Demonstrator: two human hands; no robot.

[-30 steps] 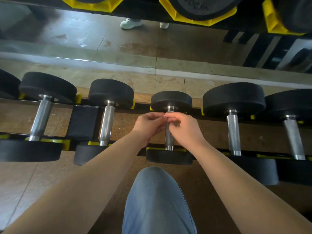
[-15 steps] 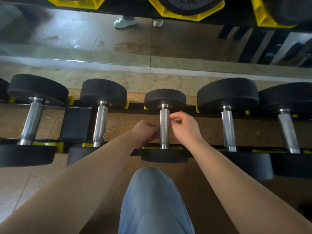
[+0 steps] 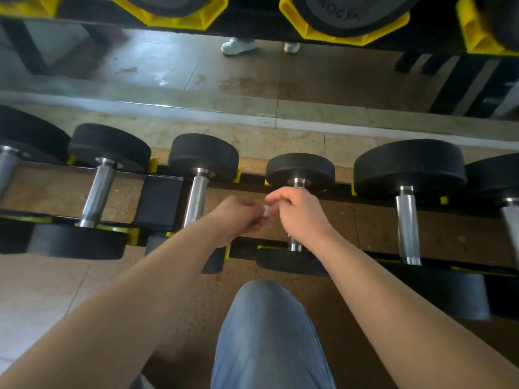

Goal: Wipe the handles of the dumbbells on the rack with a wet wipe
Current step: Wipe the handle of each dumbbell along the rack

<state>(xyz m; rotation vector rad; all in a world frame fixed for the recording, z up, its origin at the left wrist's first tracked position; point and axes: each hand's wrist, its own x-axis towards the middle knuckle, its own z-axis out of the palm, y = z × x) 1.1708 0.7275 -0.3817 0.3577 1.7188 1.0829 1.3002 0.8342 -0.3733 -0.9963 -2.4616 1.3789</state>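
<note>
My left hand (image 3: 241, 217) has its fingers curled, and the fingertips pinch a small white wad: the wet wipe (image 3: 266, 213). The wipe sits in the gap between my 2 hands, above the rack and not on any bar. My right hand (image 3: 303, 217) is just right of it, fingers bent toward the wipe. Motion blur keeps me from telling whether it also nips the wipe or only touches it.

That hand covers the middle of 1 dumbbell handle (image 3: 293, 244), a bright steel bar running near to far between 2 round black heads. Only its 2 ends show. The neighbouring handle (image 3: 198, 197) lies just left of my left hand, bare along most of its length and faintly textured.

I judge the wipe to be light, limp and damp. Bunched this small it covers little, so I would open it across the fingers before wrapping it round a bar. The bars look stiff and may turn slick once wet. The dumbbells look heavy, and each sits across the black and yellow rack (image 3: 163, 204), so I would leave them seated. I would take each bar at its middle through the wipe and slide toward both heads.

More dumbbells line the rack left and right. My knee (image 3: 266, 332) in blue denim is nearest, and a mirror (image 3: 196, 74) stands beyond the rack.
</note>
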